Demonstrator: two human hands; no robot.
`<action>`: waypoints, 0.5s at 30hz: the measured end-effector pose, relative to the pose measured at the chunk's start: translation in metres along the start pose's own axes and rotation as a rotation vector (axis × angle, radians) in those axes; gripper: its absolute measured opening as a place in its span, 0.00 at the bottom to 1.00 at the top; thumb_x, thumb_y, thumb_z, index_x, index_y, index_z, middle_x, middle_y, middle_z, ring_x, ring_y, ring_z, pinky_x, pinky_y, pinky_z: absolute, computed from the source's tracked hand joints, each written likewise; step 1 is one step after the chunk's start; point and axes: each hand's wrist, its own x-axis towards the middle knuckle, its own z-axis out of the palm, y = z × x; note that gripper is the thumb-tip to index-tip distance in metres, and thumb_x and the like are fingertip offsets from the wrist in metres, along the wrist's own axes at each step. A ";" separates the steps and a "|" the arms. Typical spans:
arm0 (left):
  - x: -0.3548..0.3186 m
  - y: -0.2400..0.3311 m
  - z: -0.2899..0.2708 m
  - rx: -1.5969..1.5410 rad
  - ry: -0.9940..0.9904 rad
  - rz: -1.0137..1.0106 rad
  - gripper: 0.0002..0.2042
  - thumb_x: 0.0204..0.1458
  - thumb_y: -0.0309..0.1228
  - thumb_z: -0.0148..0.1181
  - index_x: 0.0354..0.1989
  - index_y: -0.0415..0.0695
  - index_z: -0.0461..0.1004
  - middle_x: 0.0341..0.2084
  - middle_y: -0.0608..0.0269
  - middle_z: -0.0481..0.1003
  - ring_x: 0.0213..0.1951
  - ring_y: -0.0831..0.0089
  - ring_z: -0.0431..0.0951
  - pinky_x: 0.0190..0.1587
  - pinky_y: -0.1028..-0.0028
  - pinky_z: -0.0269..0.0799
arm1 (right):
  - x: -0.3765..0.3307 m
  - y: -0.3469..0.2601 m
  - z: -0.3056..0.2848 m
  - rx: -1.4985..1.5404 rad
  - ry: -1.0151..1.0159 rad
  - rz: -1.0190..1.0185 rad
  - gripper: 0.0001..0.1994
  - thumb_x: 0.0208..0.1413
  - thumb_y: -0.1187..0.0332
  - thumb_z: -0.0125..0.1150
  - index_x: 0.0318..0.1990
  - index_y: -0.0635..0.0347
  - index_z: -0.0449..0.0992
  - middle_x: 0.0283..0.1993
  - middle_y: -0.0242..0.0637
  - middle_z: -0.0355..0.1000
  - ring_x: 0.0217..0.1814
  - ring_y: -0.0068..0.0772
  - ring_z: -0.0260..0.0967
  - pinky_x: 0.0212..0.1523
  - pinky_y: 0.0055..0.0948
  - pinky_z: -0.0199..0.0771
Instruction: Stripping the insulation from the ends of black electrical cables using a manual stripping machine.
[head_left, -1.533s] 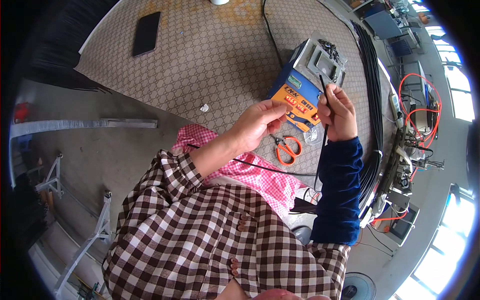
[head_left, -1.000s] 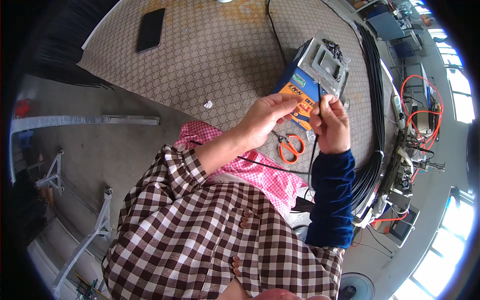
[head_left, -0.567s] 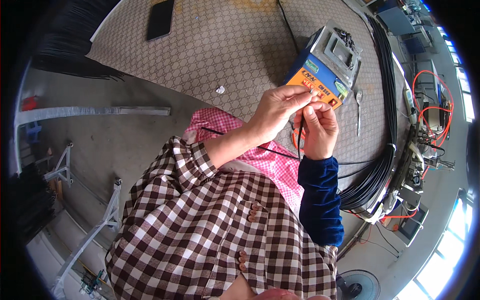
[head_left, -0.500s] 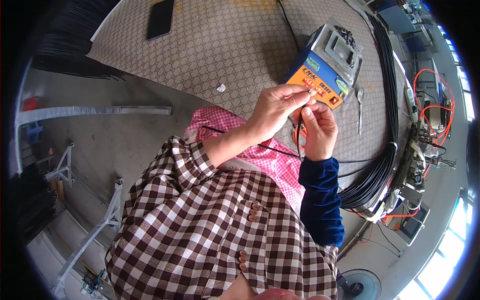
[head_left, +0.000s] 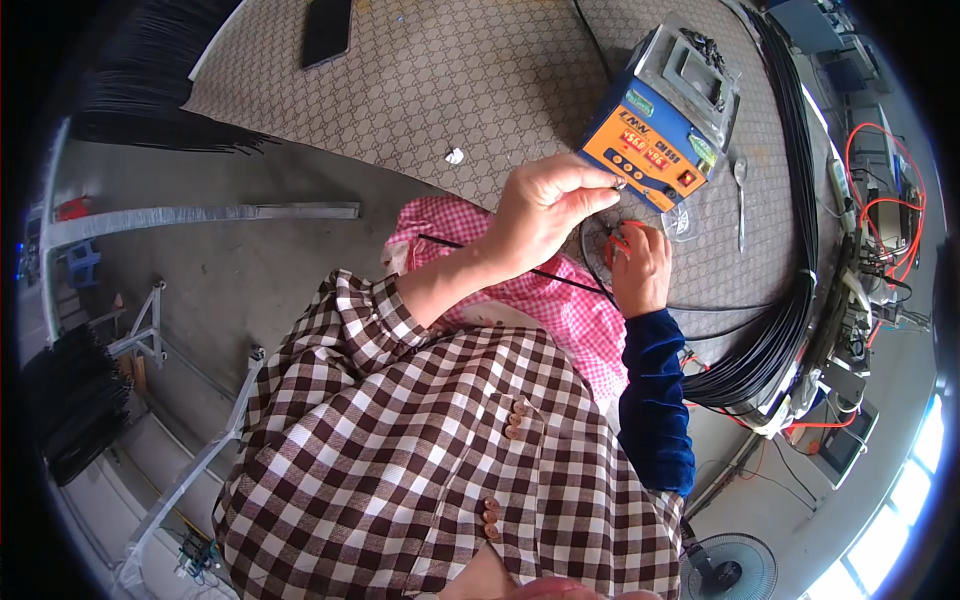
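Observation:
Near the middle, my left hand (head_left: pixel 548 208) is closed in a pinch, thumb and forefinger together on the end of a thin black cable (head_left: pixel 584 250). A tiny dark tip shows past the fingertips; its shape is too small to make out. The cable curves down over the pink checked cloth on my lap. Lower and to the right, my right hand (head_left: pixel 642 272) is curled over an orange-handled hand tool (head_left: pixel 616 246) on the table. My fingers hide much of it, including its working end. Just beyond both hands stands a blue and orange solder pot (head_left: pixel 640 150) with red lit displays.
A small clear dish (head_left: pixel 680 224) and a metal spoon (head_left: pixel 740 195) lie right of my hands. Long bundled black cables (head_left: pixel 790 230) run down the table's right side. A dark phone (head_left: pixel 327 32) and a white scrap (head_left: pixel 454 156) lie to the left.
My right hand has come away from the left hand's fingertips, down to the orange-handled tool. My left hand keeps its pinch near the solder pot. The whole view has shifted slightly.

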 end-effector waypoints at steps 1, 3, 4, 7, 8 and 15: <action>0.000 0.001 -0.001 0.062 -0.010 0.051 0.07 0.44 0.19 0.57 0.33 0.36 0.73 0.28 0.59 0.74 0.30 0.76 0.75 0.32 0.81 0.73 | -0.001 0.001 0.001 -0.003 -0.009 0.006 0.13 0.36 0.80 0.50 0.34 0.59 0.69 0.35 0.43 0.66 0.37 0.47 0.61 0.39 0.39 0.62; 0.000 0.000 -0.003 0.150 -0.025 0.114 0.07 0.43 0.18 0.58 0.33 0.36 0.73 0.27 0.59 0.74 0.30 0.76 0.74 0.31 0.81 0.73 | 0.000 0.003 0.005 -0.010 -0.028 0.018 0.14 0.36 0.80 0.50 0.35 0.59 0.69 0.36 0.43 0.66 0.37 0.47 0.61 0.39 0.39 0.62; -0.001 -0.002 -0.003 0.175 -0.030 0.128 0.06 0.43 0.18 0.58 0.32 0.36 0.73 0.26 0.59 0.73 0.29 0.76 0.74 0.31 0.81 0.73 | -0.001 0.003 0.007 -0.001 -0.029 0.024 0.14 0.36 0.81 0.50 0.35 0.59 0.69 0.36 0.43 0.66 0.38 0.47 0.61 0.40 0.39 0.62; -0.004 -0.003 -0.003 0.251 -0.056 0.151 0.06 0.43 0.18 0.57 0.31 0.35 0.73 0.26 0.59 0.73 0.28 0.75 0.74 0.29 0.81 0.73 | -0.001 0.005 0.010 0.023 -0.025 0.041 0.14 0.36 0.81 0.50 0.35 0.59 0.69 0.36 0.43 0.65 0.38 0.47 0.61 0.40 0.39 0.62; -0.004 -0.002 -0.003 0.276 -0.068 0.155 0.06 0.43 0.18 0.57 0.31 0.35 0.73 0.25 0.59 0.73 0.28 0.75 0.74 0.29 0.81 0.73 | -0.001 0.005 0.009 0.028 -0.019 0.047 0.15 0.36 0.81 0.49 0.35 0.59 0.69 0.36 0.43 0.65 0.38 0.48 0.61 0.40 0.39 0.62; -0.006 -0.008 0.000 0.233 -0.006 0.178 0.07 0.40 0.18 0.60 0.29 0.37 0.73 0.21 0.60 0.72 0.22 0.74 0.73 0.23 0.78 0.68 | -0.001 0.004 0.010 0.049 -0.022 0.073 0.17 0.34 0.83 0.49 0.36 0.59 0.68 0.36 0.43 0.65 0.38 0.49 0.61 0.42 0.40 0.62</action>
